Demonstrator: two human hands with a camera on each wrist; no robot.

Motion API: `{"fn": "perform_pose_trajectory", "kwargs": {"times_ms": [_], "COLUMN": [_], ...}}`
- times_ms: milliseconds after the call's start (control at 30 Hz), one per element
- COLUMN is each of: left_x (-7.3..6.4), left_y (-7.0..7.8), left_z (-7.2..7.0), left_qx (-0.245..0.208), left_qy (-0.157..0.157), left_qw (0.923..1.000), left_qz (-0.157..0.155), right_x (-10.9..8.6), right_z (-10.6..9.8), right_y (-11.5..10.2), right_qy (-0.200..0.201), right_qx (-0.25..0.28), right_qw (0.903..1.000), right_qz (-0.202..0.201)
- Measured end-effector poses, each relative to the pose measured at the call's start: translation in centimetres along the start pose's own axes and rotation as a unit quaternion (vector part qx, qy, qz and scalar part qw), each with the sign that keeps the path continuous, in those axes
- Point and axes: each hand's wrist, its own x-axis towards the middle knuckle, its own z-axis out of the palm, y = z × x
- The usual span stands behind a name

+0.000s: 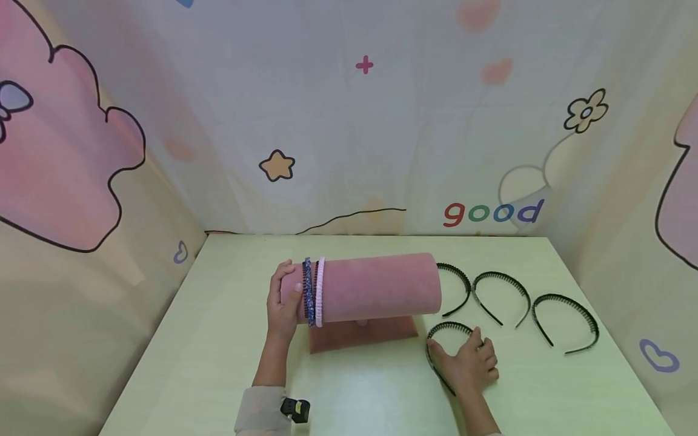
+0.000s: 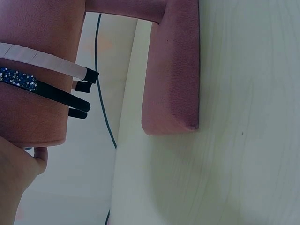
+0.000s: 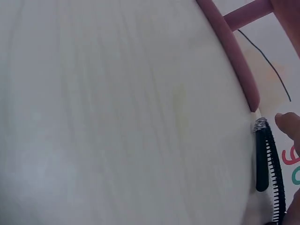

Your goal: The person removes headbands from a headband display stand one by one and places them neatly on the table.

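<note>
Holding the pink roll: the left hand [image 1: 283, 303] curls round the left end of the pink roll [image 1: 382, 286], thumb on the near face; its grip is closed on it.
Reaching the worktop: the right hand [image 1: 469, 363] is down at the near headband [image 1: 448, 325], thumb at its left side and index finger at its right; whether this grip pinches the band or only touches it, I cannot tell.
Headbands, total: six in sight, two on the roll and four on the worktop [image 1: 218, 339].
Headbands on the roll: a blue glittery headband [image 1: 308, 290] and, just right of it, a pale lilac headband [image 1: 320, 290], both around the left part.
Headbands on the worktop: the near headband, plus three black toothed ones farther off: the left one [image 1: 466, 284], partly hidden by the roll's right end, the middle one [image 1: 501, 275] and the right one [image 1: 583, 309].
Stand: one pink base [image 1: 362, 336] under the roll, joined by a short post [image 2: 126, 8].
Sleeve: one pale cuff [image 1: 262, 409], with one black device [image 1: 295, 410] at the left wrist.
Backdrop: a printed cloth [image 1: 327, 109] hangs beyond the worktop, with one yellow star [image 1: 277, 165] and the word "good" [image 1: 478, 213].
</note>
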Motion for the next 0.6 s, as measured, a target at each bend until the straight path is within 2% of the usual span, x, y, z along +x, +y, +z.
{"fn": "perform_pose_trajectory", "kwargs": {"times_ms": [133, 400, 600], "left_x": [0.0, 0.0, 0.1], "left_y": [-0.1, 0.0, 0.0], "left_z": [0.0, 0.0, -0.1], "left_qx": [-0.001, -0.007, -0.006], "left_qy": [0.002, -0.004, -0.003], "left_qw": [1.0000, 1.0000, 1.0000], "left_qz": [-0.009, -0.005, -0.003], "right_x": [-0.5, -1.4, -1.8], "right_z": [-0.8, -3.5, -5.4], "right_y": [0.0, -1.4, -3.6], "right_qy": [-0.008, -0.025, -0.016], "right_qx": [0.041, 0.094, 0.162], "right_qw": [0.9990, 0.9944, 0.9831], "right_qz": [-0.017, -0.042, -0.084]}}
